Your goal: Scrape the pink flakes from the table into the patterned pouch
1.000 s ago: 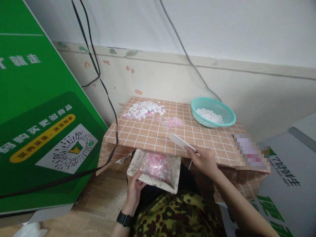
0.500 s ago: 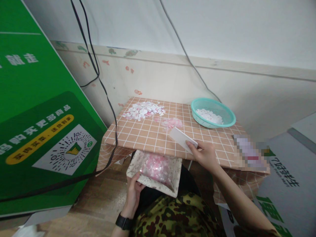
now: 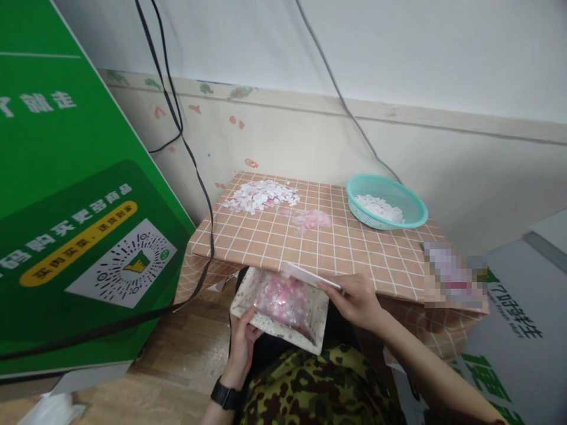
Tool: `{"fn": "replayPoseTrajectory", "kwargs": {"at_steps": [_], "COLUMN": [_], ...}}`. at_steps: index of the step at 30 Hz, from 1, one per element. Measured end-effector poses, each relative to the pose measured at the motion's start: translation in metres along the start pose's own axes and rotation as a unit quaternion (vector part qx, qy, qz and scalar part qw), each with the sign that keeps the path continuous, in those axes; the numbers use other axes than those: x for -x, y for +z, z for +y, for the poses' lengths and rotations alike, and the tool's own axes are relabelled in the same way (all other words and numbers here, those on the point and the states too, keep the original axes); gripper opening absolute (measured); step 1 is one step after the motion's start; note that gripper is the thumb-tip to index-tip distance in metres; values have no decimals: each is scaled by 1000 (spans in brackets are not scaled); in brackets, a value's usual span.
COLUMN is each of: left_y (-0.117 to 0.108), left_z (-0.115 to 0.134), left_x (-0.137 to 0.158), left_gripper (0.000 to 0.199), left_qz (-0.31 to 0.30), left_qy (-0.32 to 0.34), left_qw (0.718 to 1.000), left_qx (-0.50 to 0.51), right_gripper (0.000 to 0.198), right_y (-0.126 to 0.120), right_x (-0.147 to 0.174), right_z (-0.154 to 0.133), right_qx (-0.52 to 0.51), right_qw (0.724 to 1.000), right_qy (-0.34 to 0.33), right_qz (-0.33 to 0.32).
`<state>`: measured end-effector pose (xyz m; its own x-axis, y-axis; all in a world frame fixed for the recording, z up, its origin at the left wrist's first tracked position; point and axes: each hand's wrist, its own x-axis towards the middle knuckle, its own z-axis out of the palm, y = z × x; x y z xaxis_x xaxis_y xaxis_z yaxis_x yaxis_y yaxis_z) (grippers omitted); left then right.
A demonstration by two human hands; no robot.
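My left hand [image 3: 244,341] grips the near left edge of a speckled, square-sided tray [image 3: 319,324], held tilted just below the table's front edge. Pink and clear plastic-like flakes [image 3: 283,298] fill its middle. My right hand [image 3: 354,300] pinches a flat white board [image 3: 310,275], seen nearly edge-on at the table's front edge above the tray's far side. On the checked tablecloth [image 3: 266,242] lie a small patch of pink flakes [image 3: 313,219] and, further left, a pile of white and pink pieces [image 3: 261,196].
A turquoise basket [image 3: 414,221] holding white pieces stands at the table's back right. A blurred-out flat object [image 3: 452,274] lies at the right corner. A green sign panel [image 3: 88,224] rises on the left, with a black strap [image 3: 199,171] hanging before the table.
My right hand has drawn the white board toward me, from the tabletop down to the front edge over the tray. My left hand and the tray stay nearly in place.
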<state>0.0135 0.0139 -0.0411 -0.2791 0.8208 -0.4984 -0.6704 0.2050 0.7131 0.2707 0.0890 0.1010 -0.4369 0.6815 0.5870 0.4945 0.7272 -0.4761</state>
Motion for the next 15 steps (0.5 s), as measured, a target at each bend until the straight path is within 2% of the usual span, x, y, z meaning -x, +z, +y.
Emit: {"fn": "replayPoseTrajectory", "kwargs": {"at_steps": [2,7,11,15], "left_y": [-1,1,2,2], "left_z": [-2,-3,-1,1], "left_x": [0,-1,-2,-2], "left_gripper": [60,56,60,62], "left_qz": [7,1,-1,2], "left_qy": [-1,11,10,4], "left_qw": [1000,1000,1000,1000], "left_qx": [-2,-14,-18,-21], "right_gripper": [19,30,38,46], "right_y": [-3,-10,-6,2], "right_x": [-1,-8,-19,-34], "right_z": [-1,16,34,50], "right_qx": [9,163,203,210], "right_qw": [1000,977,962,960], "right_qy": [22,94,151,173], "right_qz": [4,104,99,74]}}
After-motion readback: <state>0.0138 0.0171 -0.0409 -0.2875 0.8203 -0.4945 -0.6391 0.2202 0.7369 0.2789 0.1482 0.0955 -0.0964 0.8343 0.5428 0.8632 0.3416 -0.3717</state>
